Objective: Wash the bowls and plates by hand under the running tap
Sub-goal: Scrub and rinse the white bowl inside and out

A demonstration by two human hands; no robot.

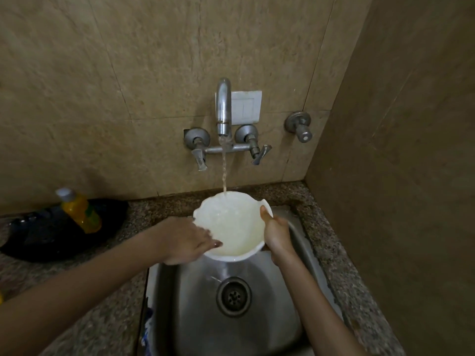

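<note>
Bowl (231,227) mid-rinse, tap (223,111) stream landing beyond the fingertips (217,244); right hand (276,232) pinches rim, left hand (185,240) fingers together inside. Other dishes unseen; progress unclear.

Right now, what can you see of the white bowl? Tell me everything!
The white bowl is round and glossy, with a wavy rim; plastic or ceramic, I cannot tell. It is held above the steel sink and holds pale, cloudy water. The stream from the tap falls in near its far rim. The right hand grips its right rim; the left hand lays straight fingers over the left rim, touching the inside.
</note>
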